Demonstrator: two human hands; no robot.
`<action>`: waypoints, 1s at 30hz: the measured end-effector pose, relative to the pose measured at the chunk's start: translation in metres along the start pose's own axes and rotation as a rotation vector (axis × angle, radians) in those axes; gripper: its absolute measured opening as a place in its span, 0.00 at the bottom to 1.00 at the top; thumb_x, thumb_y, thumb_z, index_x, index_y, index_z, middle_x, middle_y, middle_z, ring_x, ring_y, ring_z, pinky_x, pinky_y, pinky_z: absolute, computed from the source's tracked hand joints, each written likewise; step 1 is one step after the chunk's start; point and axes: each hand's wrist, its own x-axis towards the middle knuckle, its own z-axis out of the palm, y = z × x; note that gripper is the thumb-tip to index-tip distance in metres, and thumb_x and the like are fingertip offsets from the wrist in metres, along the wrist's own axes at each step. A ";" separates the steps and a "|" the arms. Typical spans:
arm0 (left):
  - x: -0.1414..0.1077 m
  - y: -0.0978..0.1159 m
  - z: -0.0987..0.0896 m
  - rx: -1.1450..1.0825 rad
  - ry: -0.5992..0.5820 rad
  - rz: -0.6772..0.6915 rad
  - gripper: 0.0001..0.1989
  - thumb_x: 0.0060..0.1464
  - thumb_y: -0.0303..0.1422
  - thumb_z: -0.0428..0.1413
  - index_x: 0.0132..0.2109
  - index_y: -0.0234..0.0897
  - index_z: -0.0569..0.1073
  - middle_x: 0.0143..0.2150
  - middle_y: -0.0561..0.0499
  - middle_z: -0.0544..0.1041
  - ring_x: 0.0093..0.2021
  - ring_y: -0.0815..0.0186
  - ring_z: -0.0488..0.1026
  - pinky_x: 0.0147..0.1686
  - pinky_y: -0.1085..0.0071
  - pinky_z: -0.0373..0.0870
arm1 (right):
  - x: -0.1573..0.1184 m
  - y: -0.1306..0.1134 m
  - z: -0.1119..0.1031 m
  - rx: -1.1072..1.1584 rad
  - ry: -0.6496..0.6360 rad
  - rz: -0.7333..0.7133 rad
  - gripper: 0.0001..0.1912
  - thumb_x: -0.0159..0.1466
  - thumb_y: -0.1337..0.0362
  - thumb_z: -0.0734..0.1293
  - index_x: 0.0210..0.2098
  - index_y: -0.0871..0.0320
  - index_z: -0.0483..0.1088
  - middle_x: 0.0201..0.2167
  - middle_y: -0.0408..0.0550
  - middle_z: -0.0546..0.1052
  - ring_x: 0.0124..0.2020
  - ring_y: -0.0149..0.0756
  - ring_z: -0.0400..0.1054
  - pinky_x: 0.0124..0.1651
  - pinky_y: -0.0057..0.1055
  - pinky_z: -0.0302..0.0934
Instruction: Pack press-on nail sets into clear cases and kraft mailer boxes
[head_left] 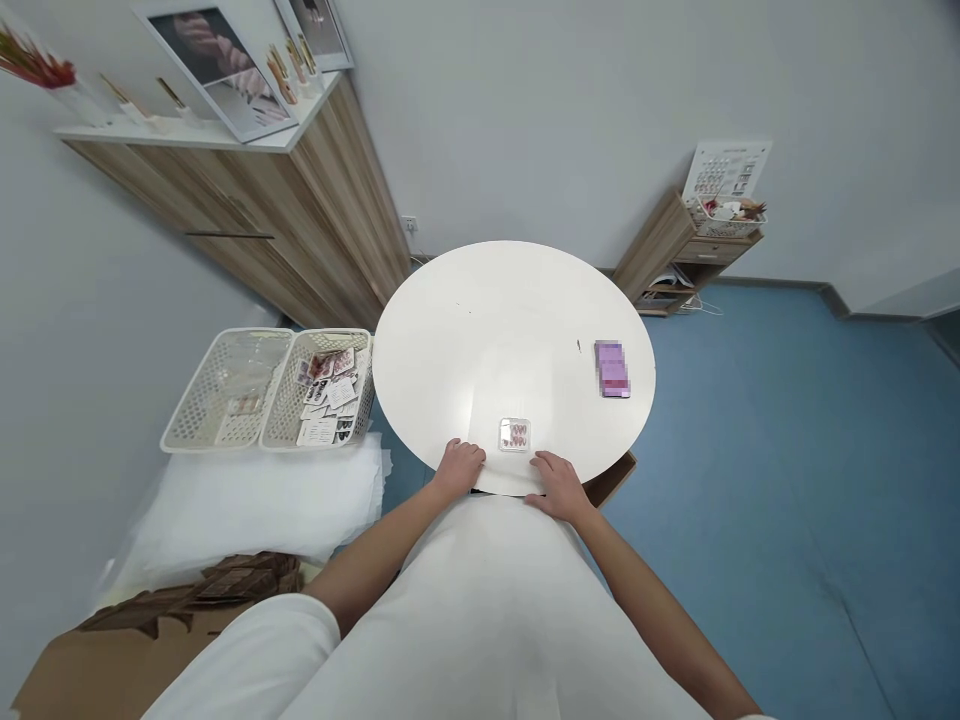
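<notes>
A small clear case (514, 435) with several pink false nails in it lies flat near the front edge of the round white table (495, 310). My left hand (460, 467) rests on the table's edge to the left of the case, apart from it, its fingers laid on the top and holding nothing. To the right, my right hand (559, 485) lies at the same edge with fingers apart and nothing in them. It does not touch the case either.
A purple pixelated rectangle (613, 370) lies on the table's right side, near a small dark mark. White baskets (225, 390) at the left hold cards and clear packs. A wooden cabinet (352, 190) and a small shelf unit (660, 240) stand behind. A brown carton (112, 660) is lower left.
</notes>
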 end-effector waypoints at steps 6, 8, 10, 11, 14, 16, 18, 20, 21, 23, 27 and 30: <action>-0.010 -0.013 -0.005 -0.216 -0.034 0.020 0.09 0.52 0.27 0.44 0.37 0.39 0.68 0.37 0.50 0.73 0.39 0.64 0.69 0.44 0.65 0.59 | -0.002 0.005 -0.007 0.126 -0.054 0.142 0.11 0.61 0.67 0.53 0.34 0.55 0.65 0.34 0.46 0.72 0.35 0.34 0.65 0.38 0.31 0.57; -0.007 -0.018 -0.007 -0.323 -0.023 -0.012 0.10 0.53 0.29 0.44 0.37 0.39 0.68 0.38 0.51 0.74 0.39 0.64 0.69 0.41 0.68 0.61 | 0.003 0.005 -0.012 0.195 -0.063 0.172 0.10 0.62 0.65 0.53 0.33 0.55 0.65 0.33 0.46 0.72 0.35 0.34 0.65 0.36 0.30 0.57; 0.000 -0.022 -0.009 -0.420 0.003 -0.089 0.10 0.54 0.32 0.44 0.39 0.39 0.68 0.38 0.51 0.74 0.38 0.65 0.70 0.39 0.69 0.63 | 0.009 0.006 -0.016 0.266 -0.065 0.220 0.10 0.61 0.63 0.53 0.32 0.55 0.65 0.32 0.45 0.72 0.35 0.35 0.65 0.36 0.30 0.57; 0.004 -0.023 -0.010 -0.459 0.018 -0.144 0.11 0.54 0.34 0.44 0.41 0.40 0.68 0.38 0.51 0.74 0.38 0.65 0.70 0.38 0.70 0.63 | 0.013 0.007 -0.017 0.303 -0.060 0.252 0.10 0.61 0.62 0.53 0.32 0.55 0.65 0.32 0.45 0.72 0.34 0.35 0.65 0.35 0.30 0.57; 0.018 -0.027 -0.013 -0.526 0.051 -0.314 0.13 0.51 0.37 0.47 0.43 0.40 0.68 0.33 0.52 0.73 0.34 0.65 0.70 0.34 0.71 0.64 | 0.023 0.011 -0.017 0.384 -0.033 0.357 0.11 0.61 0.61 0.53 0.31 0.55 0.64 0.30 0.44 0.72 0.32 0.35 0.65 0.33 0.30 0.57; 0.025 -0.029 -0.012 -0.534 0.058 -0.393 0.13 0.50 0.37 0.49 0.43 0.39 0.68 0.29 0.53 0.71 0.33 0.65 0.70 0.33 0.71 0.64 | 0.029 0.015 -0.013 0.385 -0.013 0.405 0.10 0.60 0.61 0.53 0.30 0.55 0.64 0.29 0.44 0.72 0.31 0.34 0.65 0.33 0.29 0.56; 0.031 -0.029 -0.011 -0.505 0.054 -0.444 0.12 0.49 0.35 0.50 0.42 0.38 0.68 0.29 0.53 0.71 0.32 0.65 0.70 0.32 0.72 0.64 | 0.034 0.016 -0.007 0.346 0.003 0.434 0.09 0.60 0.62 0.54 0.30 0.55 0.64 0.30 0.44 0.72 0.31 0.34 0.64 0.32 0.28 0.56; 0.034 -0.028 -0.009 -0.432 0.038 -0.459 0.12 0.48 0.33 0.50 0.42 0.37 0.67 0.30 0.53 0.72 0.33 0.65 0.70 0.33 0.71 0.64 | 0.037 0.015 -0.001 0.272 0.019 0.458 0.09 0.59 0.64 0.54 0.33 0.55 0.64 0.31 0.45 0.71 0.31 0.34 0.64 0.31 0.28 0.55; 0.035 -0.027 -0.008 -0.378 0.032 -0.450 0.13 0.49 0.32 0.50 0.43 0.37 0.67 0.31 0.52 0.73 0.34 0.64 0.70 0.34 0.70 0.64 | 0.039 0.013 0.002 0.216 0.029 0.463 0.09 0.59 0.65 0.54 0.35 0.55 0.64 0.33 0.45 0.71 0.31 0.34 0.64 0.32 0.29 0.55; 0.035 -0.025 -0.006 -0.239 0.051 -0.383 0.15 0.49 0.31 0.50 0.47 0.37 0.65 0.36 0.49 0.73 0.39 0.62 0.70 0.39 0.66 0.63 | 0.041 0.008 0.006 0.069 0.068 0.437 0.11 0.59 0.67 0.55 0.41 0.56 0.63 0.37 0.48 0.71 0.36 0.37 0.64 0.36 0.32 0.56; 0.038 -0.018 -0.005 0.016 0.122 -0.047 0.21 0.51 0.24 0.46 0.53 0.41 0.61 0.53 0.45 0.66 0.54 0.59 0.61 0.50 0.61 0.55 | 0.044 -0.003 0.008 -0.178 0.104 0.139 0.16 0.60 0.74 0.54 0.45 0.55 0.62 0.52 0.53 0.64 0.53 0.42 0.55 0.52 0.39 0.47; 0.040 -0.015 -0.006 0.087 0.062 0.210 0.20 0.51 0.22 0.44 0.50 0.42 0.64 0.58 0.48 0.61 0.59 0.62 0.54 0.54 0.62 0.50 | 0.044 -0.007 0.007 -0.219 0.044 -0.029 0.16 0.60 0.74 0.53 0.42 0.54 0.63 0.58 0.50 0.57 0.59 0.41 0.47 0.56 0.42 0.41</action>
